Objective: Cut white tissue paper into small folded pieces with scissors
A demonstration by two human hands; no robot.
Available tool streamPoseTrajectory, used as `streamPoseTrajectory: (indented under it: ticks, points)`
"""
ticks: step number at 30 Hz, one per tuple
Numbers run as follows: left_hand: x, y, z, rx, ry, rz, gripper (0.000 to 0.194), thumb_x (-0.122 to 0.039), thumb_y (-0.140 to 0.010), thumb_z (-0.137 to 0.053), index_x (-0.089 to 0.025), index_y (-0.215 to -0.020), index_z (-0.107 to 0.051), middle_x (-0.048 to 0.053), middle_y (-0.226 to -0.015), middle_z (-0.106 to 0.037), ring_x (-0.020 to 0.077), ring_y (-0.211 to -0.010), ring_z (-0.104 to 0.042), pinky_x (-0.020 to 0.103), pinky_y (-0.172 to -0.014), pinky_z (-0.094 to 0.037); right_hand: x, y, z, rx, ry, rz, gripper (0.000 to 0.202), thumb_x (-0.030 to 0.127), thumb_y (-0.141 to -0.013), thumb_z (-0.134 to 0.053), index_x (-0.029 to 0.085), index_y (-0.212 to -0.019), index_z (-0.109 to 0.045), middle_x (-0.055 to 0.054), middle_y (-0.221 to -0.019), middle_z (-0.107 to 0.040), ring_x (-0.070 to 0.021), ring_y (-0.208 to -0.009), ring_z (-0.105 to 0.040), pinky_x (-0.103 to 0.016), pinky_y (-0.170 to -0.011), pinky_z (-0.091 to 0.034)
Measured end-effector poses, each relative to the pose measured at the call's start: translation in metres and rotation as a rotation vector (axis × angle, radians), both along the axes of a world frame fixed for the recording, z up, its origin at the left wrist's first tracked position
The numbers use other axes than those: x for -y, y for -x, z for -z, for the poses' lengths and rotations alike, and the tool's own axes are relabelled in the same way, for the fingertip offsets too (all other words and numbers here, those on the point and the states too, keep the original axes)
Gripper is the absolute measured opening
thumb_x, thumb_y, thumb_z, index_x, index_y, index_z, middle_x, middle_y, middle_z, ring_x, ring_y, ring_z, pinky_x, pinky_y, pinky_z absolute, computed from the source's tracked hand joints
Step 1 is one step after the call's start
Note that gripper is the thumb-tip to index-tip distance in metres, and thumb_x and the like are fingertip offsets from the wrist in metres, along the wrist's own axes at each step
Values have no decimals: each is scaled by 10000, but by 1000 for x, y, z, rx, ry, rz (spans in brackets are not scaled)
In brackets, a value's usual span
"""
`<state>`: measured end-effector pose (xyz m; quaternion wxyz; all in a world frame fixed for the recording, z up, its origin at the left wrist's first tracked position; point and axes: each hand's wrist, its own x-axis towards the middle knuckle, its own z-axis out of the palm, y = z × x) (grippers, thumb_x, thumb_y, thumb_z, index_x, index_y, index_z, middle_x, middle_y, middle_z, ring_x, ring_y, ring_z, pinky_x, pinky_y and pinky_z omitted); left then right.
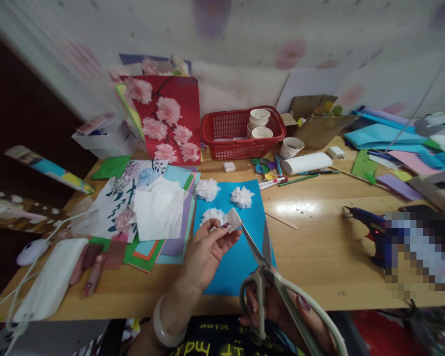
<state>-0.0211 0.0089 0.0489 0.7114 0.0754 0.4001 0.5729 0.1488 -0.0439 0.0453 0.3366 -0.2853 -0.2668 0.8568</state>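
My left hand (211, 249) pinches a small folded piece of white paper (233, 221) between thumb and fingers. In my right hand (278, 309) is a large pair of scissors (264, 269) with pale handles, its blades spread apart. One blade tip is at the edge of the folded paper. Below both lies a blue sheet (226, 272) on the wooden table. Three white paper flowers rest on the sheet: one at the upper left (206, 189), one at the upper right (242, 197), and one (212, 216) partly hidden behind my left hand.
White tissue (159, 207) and coloured sheets lie left. Behind stand a red card (178, 118) with pink flowers and a red basket (243, 143) holding cups. A white roll (307, 163) and pens lie behind right. A blue glue gun (371, 225) and a thin stick (282, 221) are right.
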Motion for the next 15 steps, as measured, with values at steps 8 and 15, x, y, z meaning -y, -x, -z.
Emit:
streamPoseTrajectory:
  ticks: [8, 15]
  points:
    - [1, -1, 0, -70, -71, 5, 254, -122, -713, -717, -188, -757, -476, 59, -854, -741, 184, -826, -711, 324, -848, -502, -2, 1, -1, -142, -88, -60, 377, 637, -730, -648, 312, -916, -609, -30, -832, -652, -240, -770, -657, -437, -742, -540]
    - [2, -1, -5, -284, -180, -18, 240, -159, -716, -732, -195, -728, -495, 24, -775, -709, 216, -850, -704, 330, -853, -466, 0, -1, 3, -100, -95, -39, 447, 663, -708, -649, 307, -978, -637, -42, -854, -647, -240, -785, -645, -432, -758, -541]
